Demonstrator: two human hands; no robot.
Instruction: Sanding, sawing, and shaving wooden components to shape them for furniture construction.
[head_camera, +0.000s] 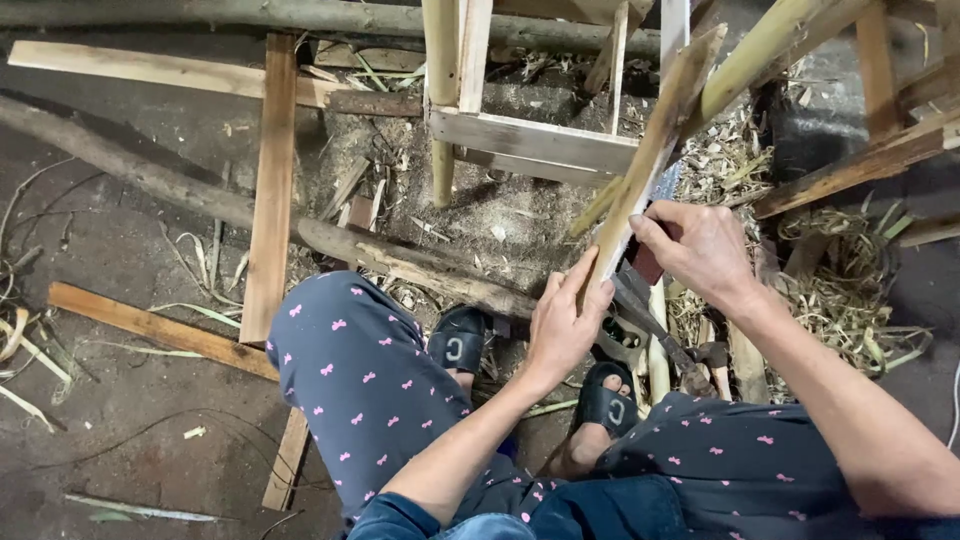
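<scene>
My left hand (565, 325) grips the lower end of a long split bamboo strip (655, 140) that rises toward the upper right. My right hand (700, 250) is closed on the dark handle of a blade laid against the strip's right edge; most of the blade is hidden by the strip. I am seated, with both knees in dark trousers with pink bows (370, 370) and feet in black sandals (460, 340) on the ground.
A wooden frame (530, 140) with bamboo legs stands just ahead. Planks (270, 180), a rough log (180, 185), bamboo poles (760, 50) and heaps of shavings (850, 290) lie on the dirt floor. A metal tool (640, 320) rests by my right foot.
</scene>
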